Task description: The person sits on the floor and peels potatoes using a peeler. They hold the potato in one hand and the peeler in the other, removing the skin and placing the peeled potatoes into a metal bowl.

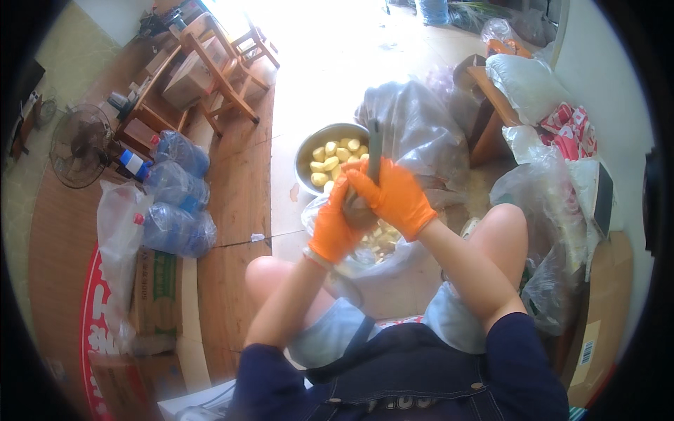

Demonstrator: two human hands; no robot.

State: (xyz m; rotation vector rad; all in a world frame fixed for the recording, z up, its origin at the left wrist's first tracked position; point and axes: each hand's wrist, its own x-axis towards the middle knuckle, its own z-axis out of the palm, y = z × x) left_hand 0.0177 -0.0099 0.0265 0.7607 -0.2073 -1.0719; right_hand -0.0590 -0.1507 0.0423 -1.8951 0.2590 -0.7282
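Both of my hands wear orange gloves and meet above a plastic-lined bin. My left hand [335, 226] holds a brownish, potato-like item [358, 210], blurred and partly covered by the fingers. My right hand [398, 194] grips a dark-handled tool [374, 150] that sticks up past the fingers; its working end is hidden, so its kind cannot be told. Peelings [383, 239] lie in the white plastic bag [368, 269] below my hands. Beyond my left hand, a metal basin [301, 167] holds several peeled potatoes [330, 163].
A large translucent plastic sack [421, 126] stands right of the basin. Large water bottles [179, 226], a standing fan [81, 144] and a wooden chair [224, 79] are at left. Plastic bags [547, 200] and a flattened cardboard box [603, 305] line the right side.
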